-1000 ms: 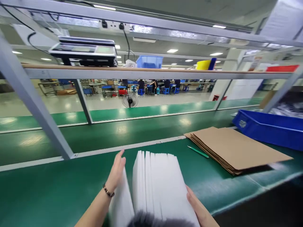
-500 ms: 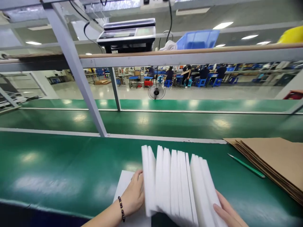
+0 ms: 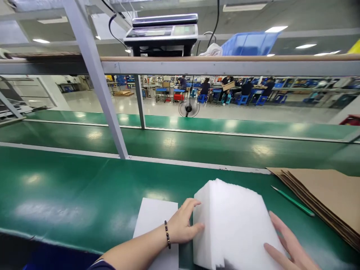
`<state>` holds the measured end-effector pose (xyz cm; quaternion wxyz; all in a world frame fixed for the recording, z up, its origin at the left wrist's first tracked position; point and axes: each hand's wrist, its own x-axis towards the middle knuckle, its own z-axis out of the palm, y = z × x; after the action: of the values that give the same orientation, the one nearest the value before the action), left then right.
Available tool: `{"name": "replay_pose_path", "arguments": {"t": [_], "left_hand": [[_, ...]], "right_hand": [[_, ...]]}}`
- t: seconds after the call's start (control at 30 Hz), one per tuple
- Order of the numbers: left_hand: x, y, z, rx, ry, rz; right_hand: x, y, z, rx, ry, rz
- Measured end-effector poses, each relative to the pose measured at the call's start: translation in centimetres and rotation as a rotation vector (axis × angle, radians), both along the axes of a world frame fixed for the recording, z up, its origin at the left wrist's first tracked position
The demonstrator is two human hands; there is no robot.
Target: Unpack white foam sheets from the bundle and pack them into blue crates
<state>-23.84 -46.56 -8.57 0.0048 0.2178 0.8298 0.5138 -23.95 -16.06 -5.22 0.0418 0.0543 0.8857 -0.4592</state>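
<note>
Occupying the lower right-centre of the frame, the white foam stack (image 3: 239, 221) is braced between the left hand (image 3: 184, 224) and the right hand (image 3: 292, 243), fingers spread along opposite sides, apparently so that its layers are kept together.

Surface (image 3: 73, 180): green, glossy (ceiling lights reflected).
White sheet (image 3: 156, 214): flat, left of white stack (image 3: 239, 221).
Green pen-shaped tool (image 3: 293, 201): beside cardboard.
Cardboard sheets (image 3: 323, 187): piled, right side.
</note>
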Motion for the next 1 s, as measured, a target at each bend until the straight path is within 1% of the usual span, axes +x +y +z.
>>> {"name": "replay_pose_path", "arguments": {"t": [0.1, 0.17, 0.2, 0.27, 0.33, 0.4, 0.47, 0.53, 0.57, 0.6, 0.67, 0.73, 0.8, 0.87, 0.9, 0.93, 1.0], "left_hand": [[-0.8, 0.9, 0.3, -0.019, -0.043, -0.068], [-1.0, 1.5, 0.3, -0.042, -0.036, -0.083], [-1.1, 1.8, 0.2, -0.053, -0.026, -0.079], [-1.1, 2.2, -0.1, -0.069, -0.001, -0.062], [-1.0, 2.5, -0.2, -0.076, 0.020, -0.040], [-0.9, 2.5, 0.0, -0.082, 0.034, -0.019], [-0.9, 2.2, 0.6, -0.113, 0.042, -0.009], [-0.6, 1.4, 1.1, -0.213, 0.029, -0.026], [-0.4, 0.9, 1.1, -0.300, 0.005, -0.041], [0.0, 0.2, 0.9, -0.405, -0.031, -0.056], [1.0, -1.2, -0.3, -0.646, -0.139, -0.084], [2.5, -2.3, -2.3, -0.867, -0.232, -0.115], [3.9, -3.0, -4.3, -1.020, -0.245, -0.139], [5.1, -3.4, -5.5, -1.078, -0.196, -0.156], [5.6, -3.5, -5.7, -1.074, -0.167, -0.164], [5.9, -3.7, -5.6, -1.063, -0.149, -0.178], [6.1, -4.1, -4.6, -1.033, -0.134, -0.215]], "right_hand": [[0.0, -2.2, 3.1, 0.180, 0.128, 0.042], [-0.5, -3.9, 4.5, 0.296, 0.131, 0.064], [-0.8, -4.7, 4.9, 0.345, 0.112, 0.071], [-1.4, -6.0, 5.1, 0.413, 0.088, 0.077], [-2.0, -7.1, 4.7, 0.429, 0.101, 0.081], [-2.4, -8.0, 4.2, 0.419, 0.138, 0.079], [-2.6, -8.6, 3.8, 0.411, 0.172, 0.075], [-2.6, -8.9, 3.7, 0.430, 0.186, 0.076], [-2.6, -8.9, 3.7, 0.461, 0.182, 0.080], [-2.6, -8.9, 3.8, 0.511, 0.168, 0.085], [-2.5, -8.8, 3.9, 0.655, 0.117, 0.103], [-2.5, -8.5, 4.0, 0.797, 0.064, 0.124], [-2.5, -8.4, 4.0, 0.880, 0.041, 0.145], [-2.5, -8.3, 3.9, 0.916, 0.039, 0.158], [-2.5, -8.3, 3.9, 0.925, 0.037, 0.161], [-2.5, -8.3, 3.8, 0.928, 0.036, 0.162], [-2.5, -8.3, 3.8, 0.921, 0.033, 0.164]]}}
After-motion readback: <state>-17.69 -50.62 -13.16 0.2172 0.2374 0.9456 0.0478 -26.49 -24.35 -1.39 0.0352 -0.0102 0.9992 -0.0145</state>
